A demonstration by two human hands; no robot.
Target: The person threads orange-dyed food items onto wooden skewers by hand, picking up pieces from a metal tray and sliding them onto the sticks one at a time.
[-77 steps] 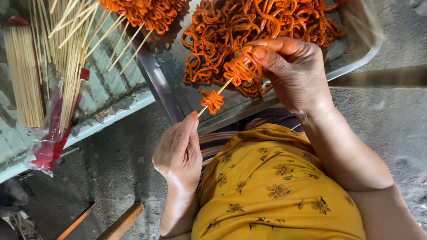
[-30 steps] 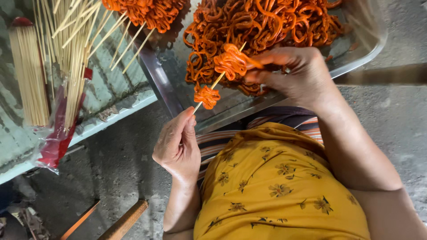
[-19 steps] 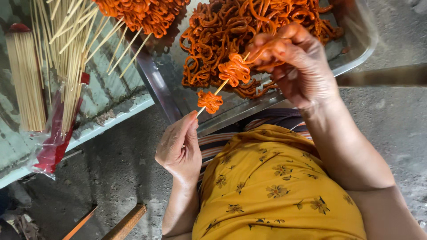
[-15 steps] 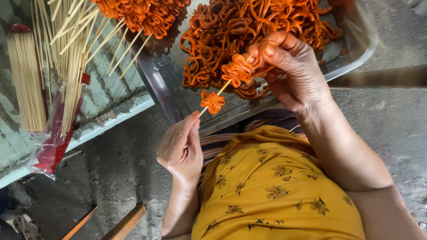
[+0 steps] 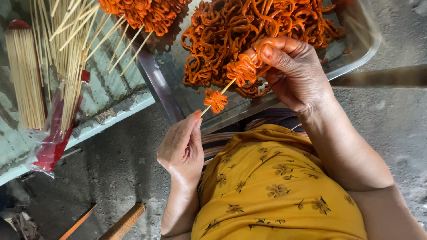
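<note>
Lower end of the skewer (image 5: 216,94) buried inside the left hand (image 5: 182,149); upper end lost behind the orange coil (image 5: 240,71) pinched by the right hand (image 5: 293,73). Steel tray (image 5: 356,53) cut off at the top edge, likewise the finished skewers (image 5: 142,13). Loose sticks (image 5: 66,49) cropped above. Right forearm sliced by the bottom corner.

Rough grey concrete floor (image 5: 391,111) spreads to the right of the fingers and below them, dusty and pitted, in flat daylight. To the fingers' left runs a worn pale-green bench (image 5: 106,95) with a chipped whitish edge. Far below and left, a rusty bar (image 5: 122,222) lies on the ground
</note>
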